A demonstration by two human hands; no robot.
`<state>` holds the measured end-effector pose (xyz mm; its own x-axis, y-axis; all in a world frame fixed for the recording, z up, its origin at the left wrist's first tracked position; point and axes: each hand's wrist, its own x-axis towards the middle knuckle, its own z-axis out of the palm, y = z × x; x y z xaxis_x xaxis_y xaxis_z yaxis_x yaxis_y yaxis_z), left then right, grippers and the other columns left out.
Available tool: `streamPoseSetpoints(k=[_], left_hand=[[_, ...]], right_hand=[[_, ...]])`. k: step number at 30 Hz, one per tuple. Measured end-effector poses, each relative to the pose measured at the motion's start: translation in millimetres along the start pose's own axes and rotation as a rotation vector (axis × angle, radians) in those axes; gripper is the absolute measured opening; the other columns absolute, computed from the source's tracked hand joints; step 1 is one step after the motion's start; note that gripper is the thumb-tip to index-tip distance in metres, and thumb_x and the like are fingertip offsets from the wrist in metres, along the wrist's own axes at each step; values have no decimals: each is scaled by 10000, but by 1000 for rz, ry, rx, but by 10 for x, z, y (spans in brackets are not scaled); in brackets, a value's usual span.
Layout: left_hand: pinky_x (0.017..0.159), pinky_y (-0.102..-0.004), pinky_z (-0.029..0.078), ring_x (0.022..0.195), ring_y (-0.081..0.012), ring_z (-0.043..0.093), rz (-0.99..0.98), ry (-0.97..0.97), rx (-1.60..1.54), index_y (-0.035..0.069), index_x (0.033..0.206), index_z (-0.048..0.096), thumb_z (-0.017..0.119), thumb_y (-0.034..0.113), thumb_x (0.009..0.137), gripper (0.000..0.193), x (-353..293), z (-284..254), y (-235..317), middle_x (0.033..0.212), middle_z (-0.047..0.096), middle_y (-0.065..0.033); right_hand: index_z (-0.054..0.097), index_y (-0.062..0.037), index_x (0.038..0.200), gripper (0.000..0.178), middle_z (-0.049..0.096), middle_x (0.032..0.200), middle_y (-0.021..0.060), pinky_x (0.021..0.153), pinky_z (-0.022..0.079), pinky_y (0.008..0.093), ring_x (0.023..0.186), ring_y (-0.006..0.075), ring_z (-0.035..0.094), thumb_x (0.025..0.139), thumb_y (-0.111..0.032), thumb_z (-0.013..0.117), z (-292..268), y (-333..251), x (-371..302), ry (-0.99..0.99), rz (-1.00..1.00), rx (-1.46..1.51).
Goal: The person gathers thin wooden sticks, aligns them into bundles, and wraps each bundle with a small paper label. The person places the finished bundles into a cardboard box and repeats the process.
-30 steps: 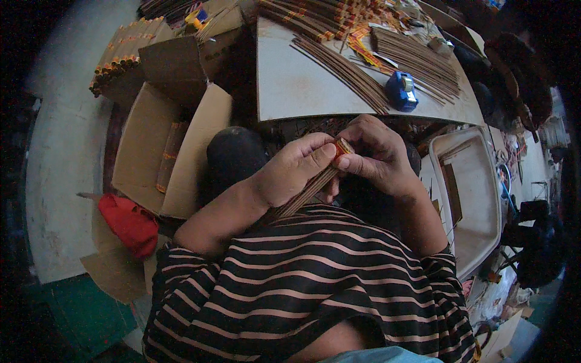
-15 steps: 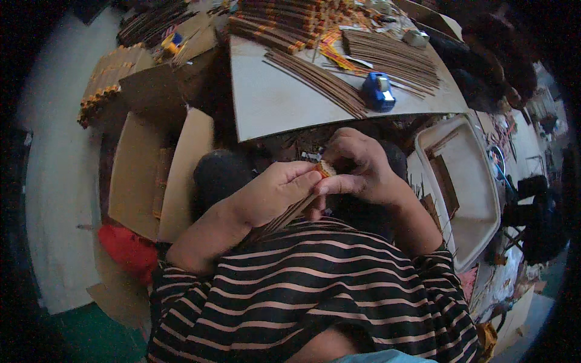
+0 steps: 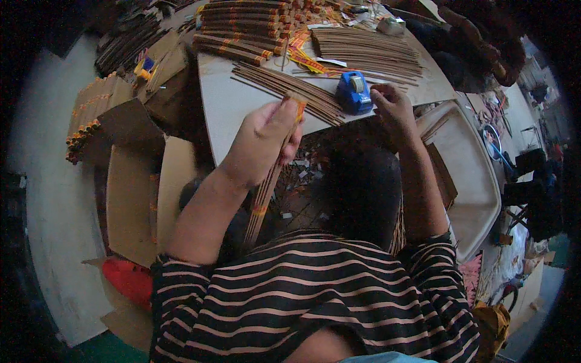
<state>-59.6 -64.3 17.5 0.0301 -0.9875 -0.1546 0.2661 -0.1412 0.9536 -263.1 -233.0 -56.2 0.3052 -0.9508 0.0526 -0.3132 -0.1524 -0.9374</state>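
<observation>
The left hand [image 3: 257,145] was closed around a slim bundle of brown sticks with red-and-yellow bands [image 3: 264,193], which slanted from the white table's [image 3: 215,109] near edge toward the striped shirt [image 3: 302,278]. The right hand [image 3: 394,106], well apart, was extended with bent fingers just beside the blue plastic tape dispenser [image 3: 351,98]; contact could not be told. The brown cardboard box [image 3: 130,209] held brown bundles [image 3: 154,199]; the white plastic tub [image 3: 474,193], a cardboard piece [image 3: 445,178].
</observation>
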Motion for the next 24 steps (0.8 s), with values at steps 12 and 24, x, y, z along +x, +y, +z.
streamPoseSetpoints(k=[12, 24], left_hand=[[394, -194, 377, 456, -64, 469, -18, -244, -149, 33, 898, 483, 472, 359, 888, 326, 2120, -19, -500, 839, 614, -127], [375, -222, 374, 433, -89, 466, -79, -206, -123, 16, 857, 547, 503, 377, 866, 364, 2602, 100, -897, 818, 607, -122]], right_hand=[[611, -6, 787, 299, 449, 590, -6, 459, 296, 245, 516, 100, 387, 740, -297, 658, -162, 457, 693, -347, 460, -75], [570, -24, 831, 212, 569, 758, 45, 615, 405, 268, 693, 120, 518, 755, -204, 653, -101, 503, 586, -237, 529, 301]])
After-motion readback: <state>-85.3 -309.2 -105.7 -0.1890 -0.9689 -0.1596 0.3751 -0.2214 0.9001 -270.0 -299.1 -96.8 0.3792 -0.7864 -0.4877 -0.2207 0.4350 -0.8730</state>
